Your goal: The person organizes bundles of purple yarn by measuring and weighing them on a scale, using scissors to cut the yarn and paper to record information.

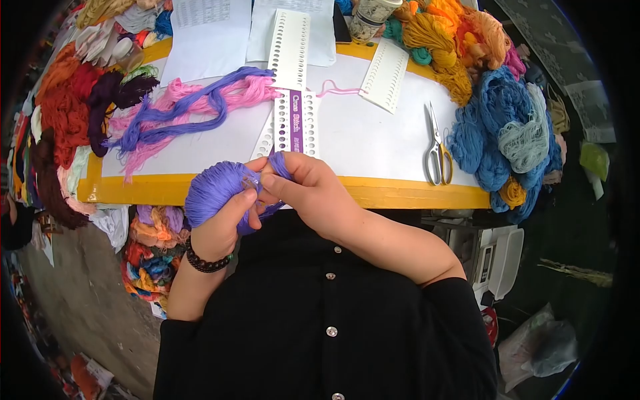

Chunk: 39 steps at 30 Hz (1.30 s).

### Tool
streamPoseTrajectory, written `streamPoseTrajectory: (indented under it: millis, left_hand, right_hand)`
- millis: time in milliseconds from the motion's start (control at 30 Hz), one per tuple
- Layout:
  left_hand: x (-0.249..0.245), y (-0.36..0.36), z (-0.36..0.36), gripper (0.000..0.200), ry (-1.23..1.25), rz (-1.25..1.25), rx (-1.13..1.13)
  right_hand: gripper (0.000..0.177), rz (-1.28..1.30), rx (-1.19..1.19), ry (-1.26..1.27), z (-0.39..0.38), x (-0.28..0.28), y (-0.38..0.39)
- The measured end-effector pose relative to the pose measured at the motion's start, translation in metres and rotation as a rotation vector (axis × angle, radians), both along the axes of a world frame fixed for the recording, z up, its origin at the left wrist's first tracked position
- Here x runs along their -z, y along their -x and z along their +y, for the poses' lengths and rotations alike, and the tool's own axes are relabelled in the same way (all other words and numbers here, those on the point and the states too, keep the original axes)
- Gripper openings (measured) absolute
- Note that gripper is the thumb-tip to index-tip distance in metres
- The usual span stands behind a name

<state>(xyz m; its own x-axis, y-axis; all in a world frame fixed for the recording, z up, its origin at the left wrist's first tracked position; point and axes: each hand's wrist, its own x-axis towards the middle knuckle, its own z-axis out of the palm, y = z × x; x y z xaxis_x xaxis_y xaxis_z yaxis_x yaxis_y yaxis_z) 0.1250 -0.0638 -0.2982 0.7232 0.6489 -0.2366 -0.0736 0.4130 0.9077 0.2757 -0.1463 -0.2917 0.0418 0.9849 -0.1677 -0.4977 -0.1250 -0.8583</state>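
Observation:
My left hand (223,223) grips a thick bundle of purple thread (212,190) just in front of the table's yellow edge. My right hand (308,190) pinches the same bundle at its right end, where a tuft of purple sticks up between the fingers. Both hands meet close to my chest. Just beyond them lies a white thread organiser card with a purple strip (296,121) and rows of holes. A skein of pink and purple thread (193,107) is spread on the white table top to the left.
Scissors (437,150) lie on the table at right, beside heaps of blue (500,133) and orange thread (447,40). Red, maroon and dark thread piles (67,107) crowd the left edge. Two more hole cards (383,73), paper sheets and a cup (370,17) sit farther back.

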Motion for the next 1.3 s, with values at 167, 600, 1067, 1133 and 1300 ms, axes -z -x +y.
streamPoseTrajectory:
  millis: [167, 600, 1067, 1133, 1300]
  left_hand:
    - [0.001, 0.002, -0.001, 0.044, 0.011, -0.041, -0.008]
    - [0.0, 0.001, -0.005, 0.039, 0.004, 0.028, -0.031]
    - [0.017, 0.002, -0.006, 0.027, 0.121, -0.086, -0.103]
    - [0.022, 0.003, -0.004, 0.026, 0.205, -0.254, -0.08]
    - [0.018, 0.005, 0.001, 0.031, 0.217, -0.199, -0.15]
  right_hand:
    - [0.025, -0.101, 0.034, 0.027, -0.001, 0.002, 0.002]
    - [0.023, -0.035, 0.077, 0.074, -0.002, -0.001, 0.003]
    - [0.012, -0.012, 0.148, 0.038, -0.004, -0.006, 0.004]
    - [0.011, 0.05, 0.152, 0.043, -0.003, -0.002, 0.003]
    - [0.012, 0.41, 0.251, 0.119, 0.002, 0.003, -0.01]
